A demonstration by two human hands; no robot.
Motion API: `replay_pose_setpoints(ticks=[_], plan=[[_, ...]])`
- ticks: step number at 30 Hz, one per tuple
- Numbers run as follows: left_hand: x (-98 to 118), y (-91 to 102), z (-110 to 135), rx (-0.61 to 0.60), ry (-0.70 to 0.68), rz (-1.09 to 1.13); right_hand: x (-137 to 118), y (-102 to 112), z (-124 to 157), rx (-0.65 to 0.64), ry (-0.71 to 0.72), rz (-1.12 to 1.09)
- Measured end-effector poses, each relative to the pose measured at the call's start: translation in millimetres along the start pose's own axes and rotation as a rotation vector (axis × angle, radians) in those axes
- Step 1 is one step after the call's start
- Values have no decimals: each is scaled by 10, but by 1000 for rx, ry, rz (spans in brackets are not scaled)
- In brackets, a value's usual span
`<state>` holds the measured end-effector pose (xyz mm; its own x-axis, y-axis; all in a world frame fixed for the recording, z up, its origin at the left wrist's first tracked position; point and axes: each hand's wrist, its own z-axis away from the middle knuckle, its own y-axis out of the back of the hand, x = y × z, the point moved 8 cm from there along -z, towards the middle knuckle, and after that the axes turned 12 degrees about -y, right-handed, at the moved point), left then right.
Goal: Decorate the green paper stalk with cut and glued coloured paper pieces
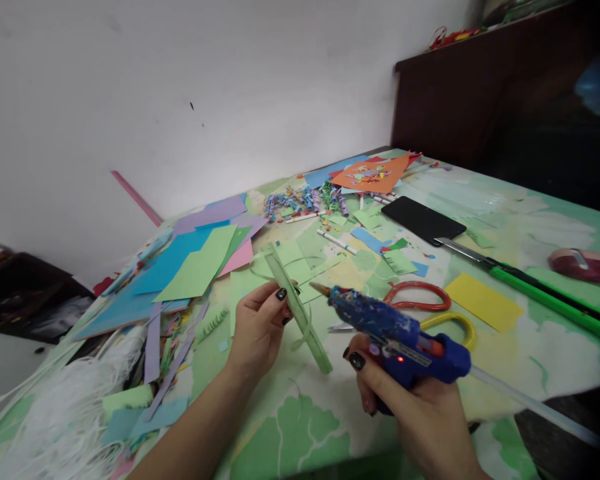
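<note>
- Left of the scissors [430,307], I am pinching a tilted green strip [315,345] with my left hand [255,327].
- In front of the scissors, my right hand [415,407] is gripping a glue gun [375,323], its nozzle [321,289] hovering beside the strip.

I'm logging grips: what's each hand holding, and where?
Left hand: a green strip, near its middle. Right hand: a glue gun, by its handle.

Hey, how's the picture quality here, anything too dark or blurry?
In the head view, the wall is softly lit without harsh shadows; in the head view, the dark cabinet at right sinks towards black; in the head view, the white string pile looks soft, while the glue gun is readable, its red light visible.
</note>
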<state>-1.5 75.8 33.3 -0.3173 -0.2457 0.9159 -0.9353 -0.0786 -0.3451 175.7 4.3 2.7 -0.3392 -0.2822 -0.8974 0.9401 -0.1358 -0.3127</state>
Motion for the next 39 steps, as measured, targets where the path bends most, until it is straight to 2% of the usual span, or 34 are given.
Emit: replay_pose_setpoints(ticks=[5, 13, 23, 39], plan=[[-4, -29, -2, -12, -16, -1, -196, 20, -95, 180, 72, -88], [-19, -37, 9, -21, -26, -28, -185, -266, -158, 76, 88, -131], [5, -53, 14, -78, -107, -68, -12, -326, -224, 8, 28, -270], [45, -53, 33, -54, -147, -101, -45, -433, -201, -90, 6, -313]])
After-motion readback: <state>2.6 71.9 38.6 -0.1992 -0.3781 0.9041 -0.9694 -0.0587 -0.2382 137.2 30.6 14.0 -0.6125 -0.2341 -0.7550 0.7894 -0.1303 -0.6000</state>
